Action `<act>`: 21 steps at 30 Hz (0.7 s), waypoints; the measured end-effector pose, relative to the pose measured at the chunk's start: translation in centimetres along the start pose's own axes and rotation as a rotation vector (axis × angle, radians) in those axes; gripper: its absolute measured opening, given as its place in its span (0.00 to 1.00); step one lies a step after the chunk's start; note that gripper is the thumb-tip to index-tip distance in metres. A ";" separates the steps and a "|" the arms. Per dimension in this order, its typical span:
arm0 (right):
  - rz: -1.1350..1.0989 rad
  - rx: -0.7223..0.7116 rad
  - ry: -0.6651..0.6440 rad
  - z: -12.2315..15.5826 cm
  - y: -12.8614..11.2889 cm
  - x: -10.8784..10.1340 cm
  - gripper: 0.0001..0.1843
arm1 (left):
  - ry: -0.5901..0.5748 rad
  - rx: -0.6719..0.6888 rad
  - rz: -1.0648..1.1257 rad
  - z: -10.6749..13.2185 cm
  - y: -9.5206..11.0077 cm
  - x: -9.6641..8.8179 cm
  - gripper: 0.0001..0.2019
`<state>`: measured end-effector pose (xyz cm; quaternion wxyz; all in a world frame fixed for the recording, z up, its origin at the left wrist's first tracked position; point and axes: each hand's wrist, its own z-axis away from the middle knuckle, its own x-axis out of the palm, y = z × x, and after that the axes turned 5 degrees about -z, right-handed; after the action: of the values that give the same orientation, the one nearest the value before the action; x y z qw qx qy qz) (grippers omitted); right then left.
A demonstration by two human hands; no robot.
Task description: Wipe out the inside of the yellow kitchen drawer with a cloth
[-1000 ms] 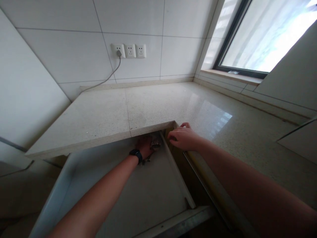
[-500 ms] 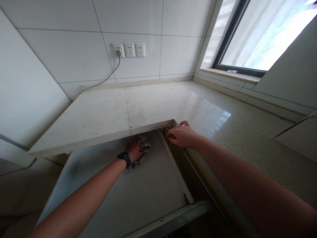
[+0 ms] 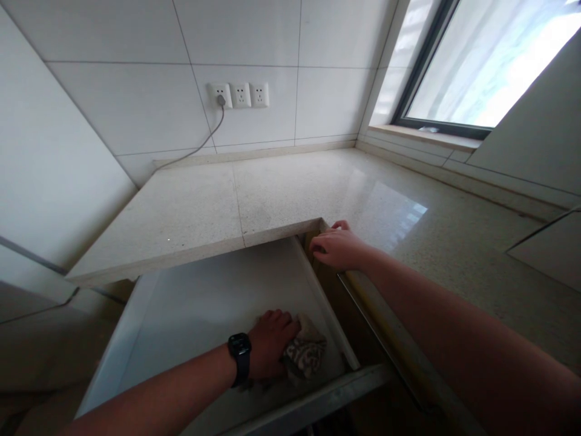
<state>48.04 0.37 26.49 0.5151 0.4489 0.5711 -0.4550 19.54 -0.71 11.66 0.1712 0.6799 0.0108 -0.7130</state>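
My left hand [image 3: 270, 344], with a black watch on the wrist, presses a patterned brown-and-white cloth [image 3: 305, 356] against the floor of an open white drawer [image 3: 195, 309], near its front right corner. Its fingers are curled over the cloth. My right hand [image 3: 338, 248] rests on the inner corner edge of the speckled stone countertop [image 3: 290, 194], fingers bent over the edge and holding nothing.
A white tiled wall [image 3: 136, 103] behind the counter carries a triple socket [image 3: 240, 95] with one grey cable plugged in. A window [image 3: 485, 60] with a sill is at the upper right. The drawer's front rail [image 3: 318, 402] runs along the bottom.
My left hand has dragged the cloth from the drawer's far back, under the countertop edge, forward to the front right corner. My right hand has stayed on the counter corner.
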 end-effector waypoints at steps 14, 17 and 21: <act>-0.039 -0.011 0.005 0.0 -0.2 -0.2 0.14 | 0.088 -0.404 -0.057 2.4 -7.3 -0.9 0.35; -0.026 -0.011 0.007 0.0 -0.2 -0.2 0.14 | -0.003 -0.246 -0.006 4.3 -4.1 -0.2 0.40; -0.018 -0.005 -0.004 0.1 -0.1 -0.3 0.13 | -0.129 0.013 0.052 5.8 -1.8 -0.5 0.39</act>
<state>47.97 0.28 26.84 0.5132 0.4418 0.5752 -0.4589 13.47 -0.33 12.17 0.1855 0.6339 -0.0226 -0.7505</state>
